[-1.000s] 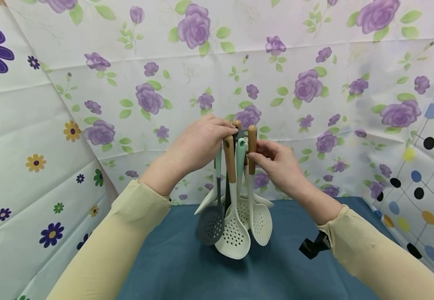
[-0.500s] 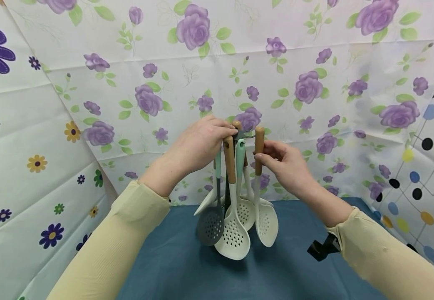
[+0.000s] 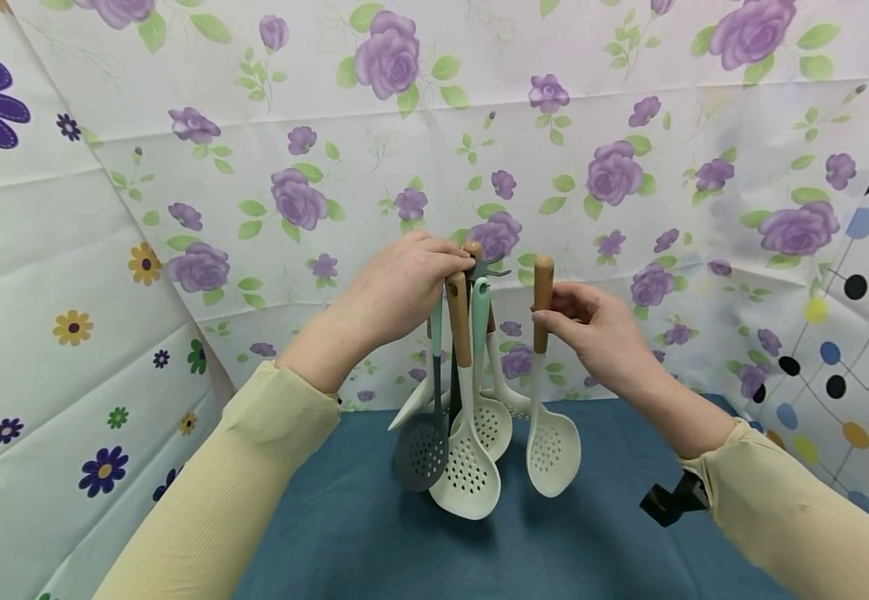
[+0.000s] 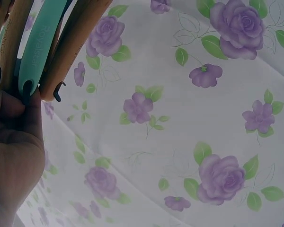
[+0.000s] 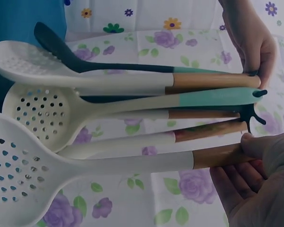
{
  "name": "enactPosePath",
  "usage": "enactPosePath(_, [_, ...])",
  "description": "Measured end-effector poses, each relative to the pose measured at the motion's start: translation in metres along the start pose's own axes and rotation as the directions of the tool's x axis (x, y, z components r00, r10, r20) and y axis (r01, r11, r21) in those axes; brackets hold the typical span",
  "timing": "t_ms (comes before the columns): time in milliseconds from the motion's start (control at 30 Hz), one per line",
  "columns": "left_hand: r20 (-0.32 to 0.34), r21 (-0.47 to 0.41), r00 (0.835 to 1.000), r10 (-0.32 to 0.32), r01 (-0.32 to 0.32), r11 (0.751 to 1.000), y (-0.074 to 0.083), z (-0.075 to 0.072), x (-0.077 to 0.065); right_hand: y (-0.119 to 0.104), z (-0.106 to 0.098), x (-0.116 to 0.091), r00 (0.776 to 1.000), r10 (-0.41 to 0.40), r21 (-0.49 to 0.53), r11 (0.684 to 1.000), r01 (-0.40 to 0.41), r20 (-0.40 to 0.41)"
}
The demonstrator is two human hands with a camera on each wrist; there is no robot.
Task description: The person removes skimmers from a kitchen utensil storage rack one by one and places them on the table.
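My right hand (image 3: pixel 591 329) pinches the wooden handle of a white perforated skimmer (image 3: pixel 554 450) between thumb and fingers, bowl end down. A gap separates this skimmer from the cluster on its left. My left hand (image 3: pixel 404 283) grips the top of a dark grey utensil rack with hooks (image 3: pixel 490 268), covering part of it. From the rack hang a white slotted turner (image 3: pixel 467 475), a dark grey skimmer (image 3: pixel 422 450) and a mint-handled skimmer (image 3: pixel 482 317). In the left wrist view, wooden and mint handles (image 4: pixel 42 47) meet at the left fingers.
Blue cloth (image 3: pixel 374 542) covers the table under the utensils. Behind stands a rose-patterned backdrop (image 3: pixel 434 167), with patterned sheets at both sides. More white utensils (image 3: pixel 505 392) hang at the rack's rear. A black wrist camera (image 3: pixel 674 500) sticks out below the right sleeve.
My right hand has drawn the wooden-handled skimmer away from the rack to the right, baring a hook. The left hand and the other utensils have stayed nearly still.
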State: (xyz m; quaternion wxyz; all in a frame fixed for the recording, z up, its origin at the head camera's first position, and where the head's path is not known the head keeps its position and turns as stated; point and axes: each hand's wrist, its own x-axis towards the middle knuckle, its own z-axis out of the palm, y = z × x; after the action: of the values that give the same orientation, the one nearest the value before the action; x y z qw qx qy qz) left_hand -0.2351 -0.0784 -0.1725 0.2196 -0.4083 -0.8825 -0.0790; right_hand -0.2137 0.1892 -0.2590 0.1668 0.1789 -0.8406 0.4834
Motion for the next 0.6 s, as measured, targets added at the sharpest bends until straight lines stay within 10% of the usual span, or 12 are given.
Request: enactPosePath(600, [0.007,-0.009,1.0,-0.019,0.019,1.0,0.001,0.0,0.0,0.023,-0.01,-0.008,0.996,0.046,0.024,0.999,-0.045,-0.071])
